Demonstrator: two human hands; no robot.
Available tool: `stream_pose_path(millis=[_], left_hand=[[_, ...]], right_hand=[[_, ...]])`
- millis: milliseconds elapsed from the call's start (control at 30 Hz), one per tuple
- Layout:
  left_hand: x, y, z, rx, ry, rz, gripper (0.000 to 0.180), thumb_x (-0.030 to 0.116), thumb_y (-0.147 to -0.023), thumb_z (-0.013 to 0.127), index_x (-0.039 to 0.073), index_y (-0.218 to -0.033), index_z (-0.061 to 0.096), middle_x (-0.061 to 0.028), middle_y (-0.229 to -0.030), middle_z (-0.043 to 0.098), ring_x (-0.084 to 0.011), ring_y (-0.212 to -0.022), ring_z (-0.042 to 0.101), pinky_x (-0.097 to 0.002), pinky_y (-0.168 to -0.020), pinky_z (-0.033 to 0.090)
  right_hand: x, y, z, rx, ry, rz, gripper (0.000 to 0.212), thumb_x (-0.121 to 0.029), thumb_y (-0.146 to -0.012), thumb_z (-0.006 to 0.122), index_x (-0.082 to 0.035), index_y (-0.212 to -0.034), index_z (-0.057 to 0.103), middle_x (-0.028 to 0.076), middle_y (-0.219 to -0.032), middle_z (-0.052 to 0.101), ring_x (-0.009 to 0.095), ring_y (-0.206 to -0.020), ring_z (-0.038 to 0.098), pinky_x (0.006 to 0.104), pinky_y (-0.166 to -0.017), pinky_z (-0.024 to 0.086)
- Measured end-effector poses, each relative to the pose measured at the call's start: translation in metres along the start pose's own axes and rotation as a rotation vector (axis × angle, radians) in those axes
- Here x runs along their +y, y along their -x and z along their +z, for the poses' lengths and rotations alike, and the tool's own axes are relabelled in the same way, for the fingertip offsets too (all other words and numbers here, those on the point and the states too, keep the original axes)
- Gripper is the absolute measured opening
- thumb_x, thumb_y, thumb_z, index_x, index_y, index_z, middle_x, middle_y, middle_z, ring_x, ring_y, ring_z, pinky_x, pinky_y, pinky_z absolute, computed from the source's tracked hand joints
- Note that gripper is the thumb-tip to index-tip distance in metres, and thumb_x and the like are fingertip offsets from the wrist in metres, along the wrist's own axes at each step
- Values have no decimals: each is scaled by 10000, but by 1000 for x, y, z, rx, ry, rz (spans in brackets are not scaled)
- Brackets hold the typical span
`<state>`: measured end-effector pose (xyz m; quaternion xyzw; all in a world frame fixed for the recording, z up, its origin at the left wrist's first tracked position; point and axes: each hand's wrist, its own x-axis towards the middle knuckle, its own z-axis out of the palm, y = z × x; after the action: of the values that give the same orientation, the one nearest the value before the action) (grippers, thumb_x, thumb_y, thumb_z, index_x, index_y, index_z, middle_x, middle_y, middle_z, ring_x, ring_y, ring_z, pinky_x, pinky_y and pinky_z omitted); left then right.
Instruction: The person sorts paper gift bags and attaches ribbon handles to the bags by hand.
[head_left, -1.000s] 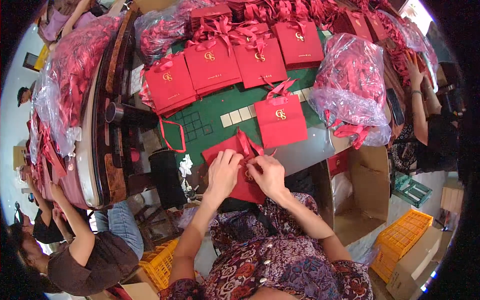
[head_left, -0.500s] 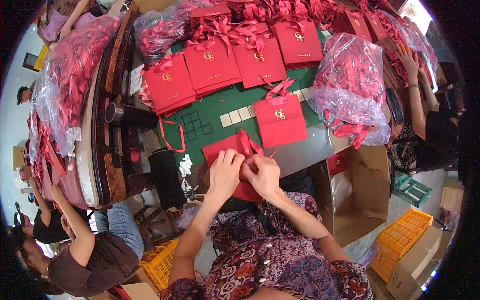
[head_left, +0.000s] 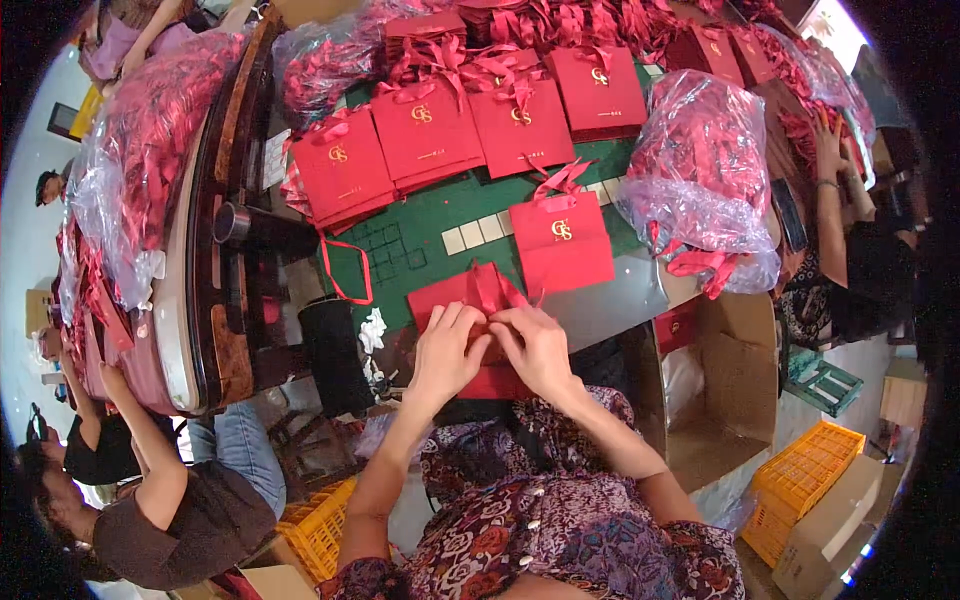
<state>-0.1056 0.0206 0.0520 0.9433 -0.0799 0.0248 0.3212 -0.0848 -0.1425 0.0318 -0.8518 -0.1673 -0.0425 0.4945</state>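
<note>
Red bag [head_left: 440, 294] part-hidden, fingers [head_left: 522, 322] perhaps pinching ribbon [head_left: 487, 286]

Ribbon [head_left: 486, 287] — lower part hidden, perhaps between fingertips [head_left: 504, 319]

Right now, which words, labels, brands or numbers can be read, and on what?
Wording is not copied here.
Single red bag: gold emblem, legible.
Stacked red bags: gold emblems; small print beneath too small to read.
Nearest red bag: no print visible.
Red item in the carton: mark too small to read.
</note>
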Motion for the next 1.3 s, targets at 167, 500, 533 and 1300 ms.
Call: stream_pose_path(millis=[167, 500, 533, 1300], left_hand=[[2, 6, 7, 49, -58, 63, 237, 81, -764, 742, 75, -961, 611, -109, -967, 593, -342, -904, 567, -425, -778, 497], [2, 15, 5, 64, 12, 221, 197, 83, -768, 758, 93, -947, 674, -77, -926, 590, -291, -877, 578, -384, -728, 506], [2, 15, 3, 65, 33, 244, 201, 82, -762, 764, 89, -943, 677, -78, -926, 595, -290, -872, 580, -383, -729, 505], [-9, 4, 14, 61, 77, -65, 197, 149, -784, 758, 69, -915, 635, -98, -915, 627, -329, -891, 604, -425, -790, 496]], right_hand=[[16, -13, -11, -158, 8, -26, 152, -189, -864, 671, -37, -857, 676, 152, -833, 600, 356, -809, 626, 455, -695, 509], [42, -52, -32, -820, -244, 88, 210, -195, -893, 638, -24, -965, 736, 158, -893, 721, 256, -874, 704, 355, -810, 530], [42, -53, -32, -862, -292, 110, 198, -177, -887, 652, -13, -963, 734, 144, -880, 725, 225, -863, 705, 343, -808, 530], [50, -32, -62, -90, 133, 283, 274, -304, -907, 676, -32, -879, 700, 165, -757, 678, 334, -720, 681, 416, -643, 525]])
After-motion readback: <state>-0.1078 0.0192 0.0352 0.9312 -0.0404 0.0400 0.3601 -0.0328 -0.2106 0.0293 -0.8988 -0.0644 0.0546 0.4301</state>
